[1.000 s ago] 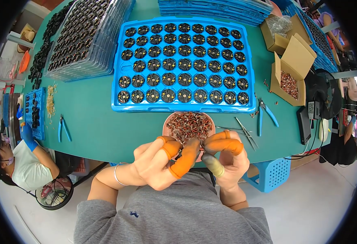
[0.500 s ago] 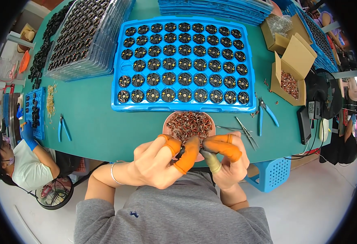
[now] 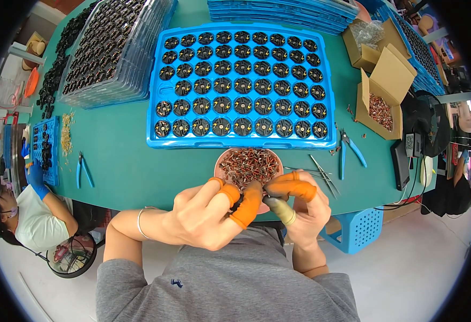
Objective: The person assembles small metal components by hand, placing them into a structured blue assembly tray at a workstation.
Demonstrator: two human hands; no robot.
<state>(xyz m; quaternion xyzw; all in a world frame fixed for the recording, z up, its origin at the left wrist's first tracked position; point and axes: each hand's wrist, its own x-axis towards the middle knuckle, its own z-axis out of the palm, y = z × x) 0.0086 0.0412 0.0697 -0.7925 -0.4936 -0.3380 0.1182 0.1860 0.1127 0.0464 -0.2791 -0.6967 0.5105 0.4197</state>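
Close together over the near edge of the table, both my hands are closed in pinches. My left hand (image 3: 203,217), with orange finger cots, grips a small black part (image 3: 237,204) that is mostly hidden behind the fingers. Orange and pale cots cover the fingers of my right hand (image 3: 306,212); whatever lies between its fingertips is too small or covered to name. Just beyond the fingers is a pink bowl (image 3: 220,173) full of small red-and-silver components (image 3: 250,163). Behind it lies a blue tray (image 3: 241,144) with rows of round black parts (image 3: 242,126); one pocket at its left is bare.
Tweezers (image 3: 325,176) and blue-handled cutters (image 3: 345,153) lie right of the bowl. A cardboard box (image 3: 365,104) of components stands farther right. Clear stacked trays (image 3: 112,88) rise at left. A co-worker's blue-gloved hand (image 3: 35,174) is by a small tray at far left.
My right hand's fingers have shifted slightly up and outward, while my left hand stays nearly still. At far left the co-worker's gloved hand has moved a little.
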